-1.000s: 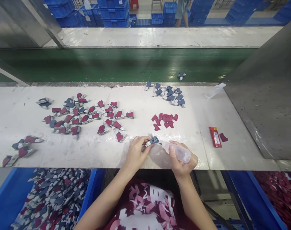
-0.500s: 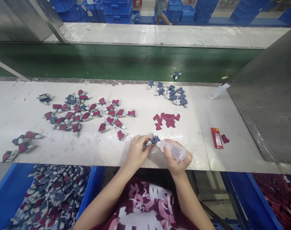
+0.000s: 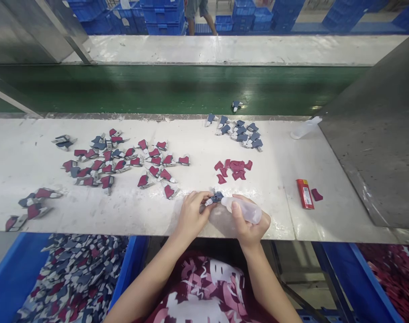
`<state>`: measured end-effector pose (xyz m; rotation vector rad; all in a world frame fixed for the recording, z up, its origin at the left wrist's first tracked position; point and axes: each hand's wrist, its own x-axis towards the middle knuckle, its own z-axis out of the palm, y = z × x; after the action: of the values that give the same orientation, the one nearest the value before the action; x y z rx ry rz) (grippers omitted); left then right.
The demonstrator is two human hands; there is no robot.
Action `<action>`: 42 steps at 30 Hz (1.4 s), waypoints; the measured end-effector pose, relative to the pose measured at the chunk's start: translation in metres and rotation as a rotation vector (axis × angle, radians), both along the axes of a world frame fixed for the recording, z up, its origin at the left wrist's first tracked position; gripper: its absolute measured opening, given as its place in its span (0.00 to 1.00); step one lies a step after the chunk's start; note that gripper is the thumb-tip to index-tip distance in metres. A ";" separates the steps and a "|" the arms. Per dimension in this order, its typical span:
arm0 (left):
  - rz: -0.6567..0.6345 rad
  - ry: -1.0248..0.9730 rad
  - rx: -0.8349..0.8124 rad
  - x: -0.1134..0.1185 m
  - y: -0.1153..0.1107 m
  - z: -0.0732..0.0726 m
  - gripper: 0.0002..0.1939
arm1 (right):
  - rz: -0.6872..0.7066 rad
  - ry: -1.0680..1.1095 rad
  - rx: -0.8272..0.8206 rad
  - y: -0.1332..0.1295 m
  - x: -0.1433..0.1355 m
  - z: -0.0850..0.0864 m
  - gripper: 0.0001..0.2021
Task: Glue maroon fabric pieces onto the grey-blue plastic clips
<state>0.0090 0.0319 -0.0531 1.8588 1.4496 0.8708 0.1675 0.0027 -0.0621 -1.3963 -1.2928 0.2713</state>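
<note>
Between the fingertips of my left hand (image 3: 193, 211) is a small blue-and-grey plastic part (image 3: 217, 196), held just above the white table. My right hand (image 3: 253, 224) is wrapped round a translucent squeeze bottle (image 3: 246, 210), tilted so its nozzle meets or nearly meets the part; exact contact is too small to make out. Beyond my hands lies a small pile of dark red flat pieces (image 3: 237, 166). Farther back is a group of blue-and-grey parts (image 3: 241, 132) without red pieces on top. To the left spread many parts with red tops (image 3: 120, 165).
A red packet (image 3: 305, 194) and one loose red piece (image 3: 316, 194) lie at right, near a second bottle (image 3: 305, 128). A green conveyor (image 3: 140, 87) carries one part (image 3: 237, 106). Blue bins (image 3: 124, 273) below the table hold parts and red pieces. A person (image 3: 199, 13) stands beyond.
The single part on the green conveyor has moved left. The person in the background has also shifted left. My hands keep nearly the same place, the bottle still against or near the part.
</note>
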 end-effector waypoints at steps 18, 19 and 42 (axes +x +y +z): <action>-0.253 0.260 0.245 -0.001 0.150 0.069 0.26 | -0.413 0.444 -0.038 0.046 0.084 -0.002 0.30; -0.178 0.290 0.240 0.005 0.175 0.071 0.22 | -0.424 0.418 -0.112 0.047 0.085 -0.003 0.31; -0.010 0.567 0.079 0.063 0.288 0.061 0.12 | -0.038 -0.439 -0.246 0.063 0.040 -0.003 0.18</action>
<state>0.0721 0.3203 0.0076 2.2871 1.7456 0.4075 0.2078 0.0657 -0.0653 -1.7544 -1.6284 0.1004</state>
